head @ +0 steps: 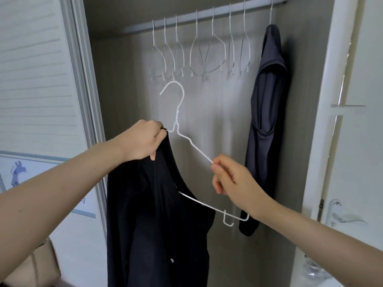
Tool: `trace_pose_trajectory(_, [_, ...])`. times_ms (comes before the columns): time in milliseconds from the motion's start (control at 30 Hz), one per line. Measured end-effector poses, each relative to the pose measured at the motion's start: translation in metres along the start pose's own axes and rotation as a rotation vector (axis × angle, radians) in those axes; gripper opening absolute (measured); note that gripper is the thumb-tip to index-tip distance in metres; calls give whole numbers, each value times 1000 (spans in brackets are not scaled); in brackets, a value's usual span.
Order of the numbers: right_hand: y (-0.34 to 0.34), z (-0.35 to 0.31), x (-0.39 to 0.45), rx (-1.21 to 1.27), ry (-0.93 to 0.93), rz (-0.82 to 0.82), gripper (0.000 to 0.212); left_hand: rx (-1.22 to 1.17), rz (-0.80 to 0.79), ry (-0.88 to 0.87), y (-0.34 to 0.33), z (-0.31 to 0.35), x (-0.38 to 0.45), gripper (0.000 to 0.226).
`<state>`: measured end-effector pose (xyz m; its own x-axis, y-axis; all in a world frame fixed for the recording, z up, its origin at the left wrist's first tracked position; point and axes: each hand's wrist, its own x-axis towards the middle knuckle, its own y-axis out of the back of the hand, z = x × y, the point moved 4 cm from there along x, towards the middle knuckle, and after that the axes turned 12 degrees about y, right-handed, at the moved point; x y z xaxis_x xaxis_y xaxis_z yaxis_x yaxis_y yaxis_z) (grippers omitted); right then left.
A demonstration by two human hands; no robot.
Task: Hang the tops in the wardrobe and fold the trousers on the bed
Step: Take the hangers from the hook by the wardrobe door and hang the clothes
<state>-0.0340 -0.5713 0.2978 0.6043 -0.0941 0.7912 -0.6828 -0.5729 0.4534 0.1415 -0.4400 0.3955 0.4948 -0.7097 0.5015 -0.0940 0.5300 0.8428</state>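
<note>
Both our forearms enter from the lower corners of the frame and converge at centre. Our left hand [143,139], centre-left, is clenched around the shoulder of a black top [157,214] together with the left arm of a white wire hanger [179,112]; the fabric bunches under the fingers and the rest of the garment hangs straight down to the bottom edge of the frame. Our right hand [230,175], right of centre, pinches the hanger's right sloping arm between thumb and fingertips. We note the hanger is tilted, hook up and curling left, its bottom bar running down-right out of the top's neckline, so the right end of the hanger is bare wire and only the left side sits inside the garment.

Behind the hands, the wardrobe interior [116,83] fills the middle of the frame. Along the upper part, a grey rail [207,14] carries a row of empty wire hangers [199,50], bunched left to centre. At the right end of the rail, a dark grey garment [267,121] hangs already, close to the wardrobe's right wall.

At far left we see a white slatted sliding door [37,79]. At lower right, a door handle [339,214] shows on a white door.
</note>
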Motion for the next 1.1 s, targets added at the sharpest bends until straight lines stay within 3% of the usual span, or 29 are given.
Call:
trace_pose_trajectory(67, [9, -1, 2, 1, 9, 67, 26, 161, 20, 7, 3, 0, -7, 38])
trace_pose_trajectory(133, [16, -1, 4, -5, 8, 104, 27, 529, 41, 98, 9, -6, -10, 53])
trace_pose_trajectory(200, [19, -2, 6, -24, 12, 120, 26, 626, 29, 146, 12, -11, -9, 65])
trace_pose_trajectory(300, [23, -7, 8, -229, 50, 83, 18, 191, 18, 12, 9, -13, -12, 60])
trace_pose_trajectory(400, [32, -21, 20, -665, 113, 97, 10, -151, 72, 48, 2, -24, -15, 58])
trace_pose_trajectory(433, [32, -29, 23, -780, 130, 158, 11, -173, 109, 74, 0, -26, -15, 56])
trace_pose_trajectory(500, [20, -46, 23, -895, 255, 208, 39, -185, 156, 107, -3, -28, -14, 53])
trace_pose_trajectory(567, [-14, -50, 11, -706, 318, 7, 44, -226, 170, 105, -2, -26, -13, 51])
trace_pose_trajectory(633, [-50, -37, -7, -392, 69, -267, 40, -264, 194, 76, 2, -21, -14, 50])
trace_pose_trajectory(733, [-88, -13, -22, -84, -222, -486, 55, -305, 240, 21, 10, -11, -18, 47])
trace_pose_trajectory(833, [-102, -7, -28, 108, -308, -543, 54, -339, 277, -7, 21, -12, -21, 40])
trace_pose_trajectory(967, [-92, -2, -21, 7, -217, -461, 63, -360, 316, -41, 35, -22, -28, 32])
trace_pose_trajectory(1100, [-101, -14, -18, 125, -103, -575, 21, -339, 338, -56, 37, -24, -32, 30])
